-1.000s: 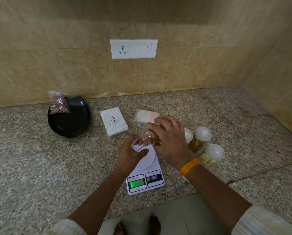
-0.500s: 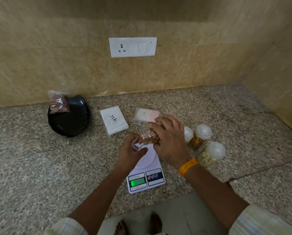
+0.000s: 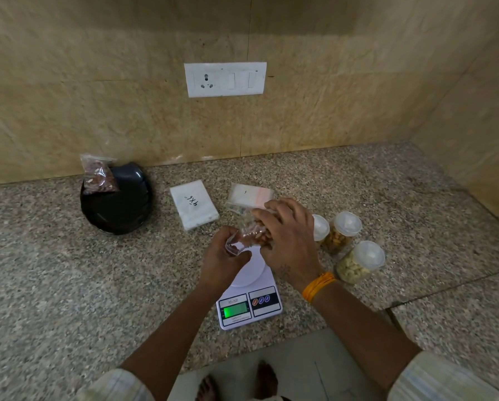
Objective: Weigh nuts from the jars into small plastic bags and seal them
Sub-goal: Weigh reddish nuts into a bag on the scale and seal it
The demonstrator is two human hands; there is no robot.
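Observation:
My right hand [image 3: 288, 241] grips a clear jar of brown nuts [image 3: 251, 234] from above. The jar is tipped with its open mouth down to the left. My left hand [image 3: 222, 259] is curled right under that mouth and appears to hold a small clear plastic bag, mostly hidden by its fingers. Both hands hover over the round platform of a white kitchen scale [image 3: 251, 308] whose green display is lit. One filled bag of nuts [image 3: 99, 176] leans on the far rim of a black plate [image 3: 118, 209].
Two stacks of empty bags lie behind the scale, one marked 4x6 [image 3: 194, 205], one with a red strip [image 3: 251, 195]. Three lidded nut jars [image 3: 346, 227] stand right of my right hand. The granite counter ends at walls behind and to the right.
The jar's mouth has tipped lower toward my left hand, and nuts have slid closer to the mouth. Both hands stay over the scale.

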